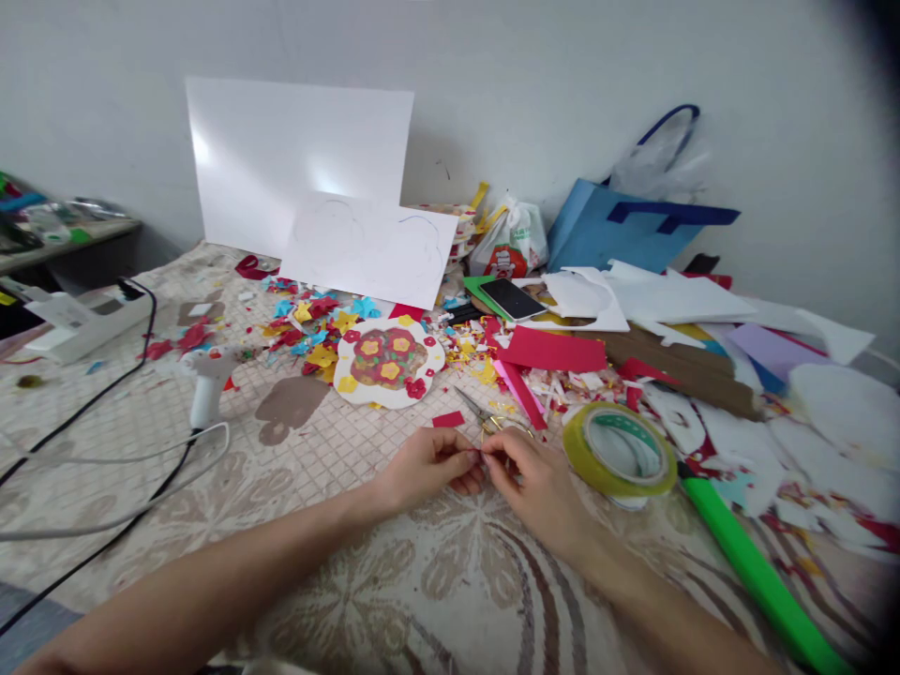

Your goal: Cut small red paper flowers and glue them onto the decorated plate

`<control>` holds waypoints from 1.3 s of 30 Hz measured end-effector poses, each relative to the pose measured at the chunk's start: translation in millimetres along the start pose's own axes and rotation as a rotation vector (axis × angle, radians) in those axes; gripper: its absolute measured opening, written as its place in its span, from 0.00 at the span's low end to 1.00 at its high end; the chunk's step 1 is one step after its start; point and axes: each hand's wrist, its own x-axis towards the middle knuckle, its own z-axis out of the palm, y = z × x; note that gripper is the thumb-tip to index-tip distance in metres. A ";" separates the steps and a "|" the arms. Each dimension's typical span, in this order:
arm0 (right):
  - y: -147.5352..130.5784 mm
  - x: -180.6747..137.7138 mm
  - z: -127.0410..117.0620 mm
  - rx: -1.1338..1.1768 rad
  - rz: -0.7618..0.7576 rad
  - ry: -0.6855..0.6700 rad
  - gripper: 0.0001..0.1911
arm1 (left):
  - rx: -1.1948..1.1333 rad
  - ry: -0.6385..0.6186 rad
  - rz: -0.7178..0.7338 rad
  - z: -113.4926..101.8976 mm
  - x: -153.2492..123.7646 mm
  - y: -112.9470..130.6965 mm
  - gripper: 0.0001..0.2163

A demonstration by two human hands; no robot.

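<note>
Head view: one table point(436, 619) under a patterned cloth; two bare hands over it, toward the near edge.
Red bit point(479, 451): one, tiny, probably paper; located between the two hands; outline too small to tell.
Left hand point(427, 461): thumb and forefinger pinching the red bit; remaining fingers curled beneath.
Right hand point(538, 476): thumb and forefinger pinching the bit from the other side, tips close to the left's; a two-sided grip likely steadies so small a piece.
Scissors point(482, 412): one pair, gold handles toward the hands, presumably for quick reach.
Red strip point(448, 419): one, flat, just left of the scissors.
Flower card point(346, 364): one, bearing red and yellow flowers, beyond the strip; apparently set in sight, clear of the wrists.
Glue gun point(206, 394): one, white, toward the left edge; probably there so its cord runs clear of the fingers.
Tape roll point(580, 450): one, yellow, flat, beside the right hand.
White boards point(302, 141): two, upright at the far edge, likely propped to save surface.
</note>
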 end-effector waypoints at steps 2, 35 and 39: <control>1.4 -2.1 1.8 -0.055 -0.057 0.014 0.07 | -0.035 0.003 -0.014 -0.4 0.4 -1.0 0.14; 4.8 6.3 -5.1 0.592 0.394 -0.118 0.08 | 0.074 -0.006 0.103 1.4 -3.5 4.2 0.16; 2.5 6.3 -6.4 0.599 0.415 -0.142 0.09 | 0.086 -0.012 0.100 1.8 -3.3 4.1 0.16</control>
